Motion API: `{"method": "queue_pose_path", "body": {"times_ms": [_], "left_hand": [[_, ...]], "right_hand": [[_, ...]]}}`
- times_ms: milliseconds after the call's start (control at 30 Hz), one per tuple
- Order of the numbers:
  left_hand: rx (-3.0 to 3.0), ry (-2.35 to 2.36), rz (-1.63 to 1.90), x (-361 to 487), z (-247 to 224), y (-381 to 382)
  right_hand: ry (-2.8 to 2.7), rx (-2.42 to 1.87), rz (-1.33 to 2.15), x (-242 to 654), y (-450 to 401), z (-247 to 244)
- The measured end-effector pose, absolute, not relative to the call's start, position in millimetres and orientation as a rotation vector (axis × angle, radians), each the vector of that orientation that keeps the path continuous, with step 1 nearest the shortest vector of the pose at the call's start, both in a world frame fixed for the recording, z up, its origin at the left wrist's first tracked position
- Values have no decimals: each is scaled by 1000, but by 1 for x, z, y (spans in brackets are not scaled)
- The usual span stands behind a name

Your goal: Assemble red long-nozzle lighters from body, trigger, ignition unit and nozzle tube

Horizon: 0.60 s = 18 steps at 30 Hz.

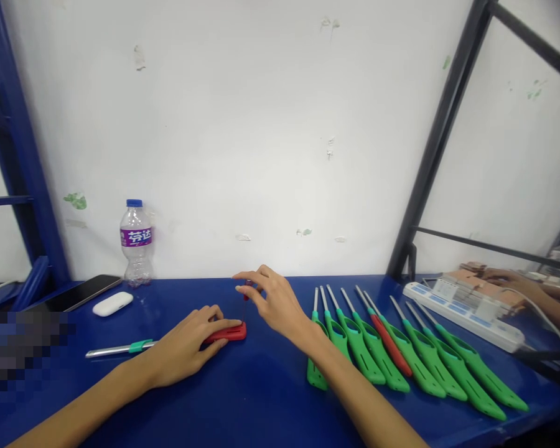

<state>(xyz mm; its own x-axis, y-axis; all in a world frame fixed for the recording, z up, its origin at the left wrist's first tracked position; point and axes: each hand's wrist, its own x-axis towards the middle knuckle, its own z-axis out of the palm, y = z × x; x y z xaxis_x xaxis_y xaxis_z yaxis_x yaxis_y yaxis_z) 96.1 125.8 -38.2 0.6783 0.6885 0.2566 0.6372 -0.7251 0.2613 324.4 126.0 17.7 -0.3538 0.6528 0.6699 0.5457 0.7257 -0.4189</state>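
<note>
A red long-nosed gas lighter [233, 333] lies flat on the blue table, its metal tube pointing left past a teal collar. My left hand [191, 342] is closed around its handle and presses it to the tabletop, hiding the middle part. Above the handle's right end, my right hand [273, 298] pinches the red grip of a small screwdriver [247, 292] between thumb and fingers. The screwdriver stands upright, its thin shaft running down to the lighter's end; whether the tip sits in a screw is too small to tell.
Several green gas lighters [361, 348] and a red one [392, 345] lie in a row at right. Behind them is a white power strip [466, 317]. A plastic bottle [137, 249], white earbud case [112, 304] and phone [84, 291] are at left. Another person's hand [508, 280] shows far right.
</note>
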Motion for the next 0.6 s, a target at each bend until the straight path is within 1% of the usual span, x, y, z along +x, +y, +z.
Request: {"method": "queue_pose_path", "body": {"times_ms": [167,233,333,433,500,600], "left_hand": [[2751,1102,520,97,-34,120],[2751,1103,525,96,-32,118],[2760,1109,520,96,-32,117],[2773,1114,510,96,-32,116],[2776,1119,500,96,-31,116],[2777,1126,496,97,-30,115]], "right_hand": [[-2035,-734,441,326,130,17],[-2034,-770,411,325,130,17],[-2018,-876,255,321,126,17],[-2037,-934,209,320,123,17],[-2073,-909,255,322,124,17],[-2084,-789,438,324,129,15]]}}
